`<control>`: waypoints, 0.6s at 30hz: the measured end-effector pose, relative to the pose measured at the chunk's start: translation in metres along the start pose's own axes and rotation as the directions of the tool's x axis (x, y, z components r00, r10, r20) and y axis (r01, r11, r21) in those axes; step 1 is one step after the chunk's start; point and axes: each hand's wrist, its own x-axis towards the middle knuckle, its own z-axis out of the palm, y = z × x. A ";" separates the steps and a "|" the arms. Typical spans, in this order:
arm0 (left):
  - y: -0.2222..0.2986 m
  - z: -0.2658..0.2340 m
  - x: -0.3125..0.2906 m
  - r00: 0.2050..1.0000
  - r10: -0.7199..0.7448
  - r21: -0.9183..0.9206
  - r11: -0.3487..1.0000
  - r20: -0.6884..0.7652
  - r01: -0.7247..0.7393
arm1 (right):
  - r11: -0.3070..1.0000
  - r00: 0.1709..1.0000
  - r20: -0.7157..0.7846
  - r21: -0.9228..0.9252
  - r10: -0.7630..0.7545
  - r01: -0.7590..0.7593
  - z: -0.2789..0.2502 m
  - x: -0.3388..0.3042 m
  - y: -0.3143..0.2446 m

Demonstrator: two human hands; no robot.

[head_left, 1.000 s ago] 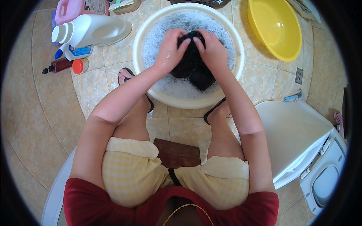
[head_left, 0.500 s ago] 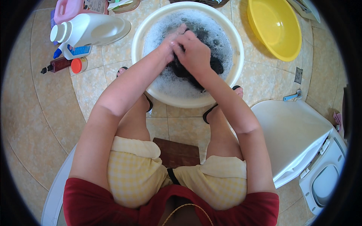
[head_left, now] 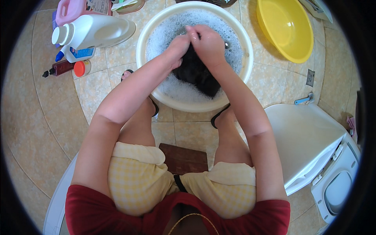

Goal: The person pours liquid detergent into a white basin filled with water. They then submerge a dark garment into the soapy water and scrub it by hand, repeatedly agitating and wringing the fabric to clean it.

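Note:
A round cream basin (head_left: 141, 51) of sudsy water stands on the floor between my feet. Over it, my left hand (head_left: 180, 47) and my right hand (head_left: 207, 42) are close together, both closed on a wet black cloth (head_left: 196, 74). The cloth hangs from between them, its lower part spread toward the near side of the basin. Its upper edge is hidden by my fingers. What kind of garment it is, I cannot tell.
At the left lie a white jug (head_left: 103, 31), a pink jug (head_left: 74, 9), a blue-labelled bottle (head_left: 80, 54), a dark red bottle (head_left: 62, 67) and a red-lidded jar (head_left: 80, 68). A yellow basin (head_left: 284, 29), a blue-handled brush (head_left: 302, 101) and a white toilet (head_left: 305, 137) are to the right.
My hands have come up slightly and nearer each other. More of the black cloth shows now, drawn out of the suds and hanging below my hands.

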 end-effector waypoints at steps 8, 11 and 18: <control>-0.038 -0.038 0.041 0.763 0.623 0.619 0.533 0.173 -0.576 | 0.950 0.933 0.296 -0.287 0.206 -0.119 -0.011 -0.028 0.042; -0.035 -0.041 0.042 0.828 0.549 0.824 0.412 0.116 -0.389 | 0.940 0.887 0.374 -0.302 0.271 -0.160 0.000 -0.033 0.073; 0.001 -0.001 -0.005 0.976 0.137 0.090 0.988 -0.171 -0.123 | 0.997 0.993 0.112 -0.071 0.034 -0.026 -0.004 -0.028 -0.008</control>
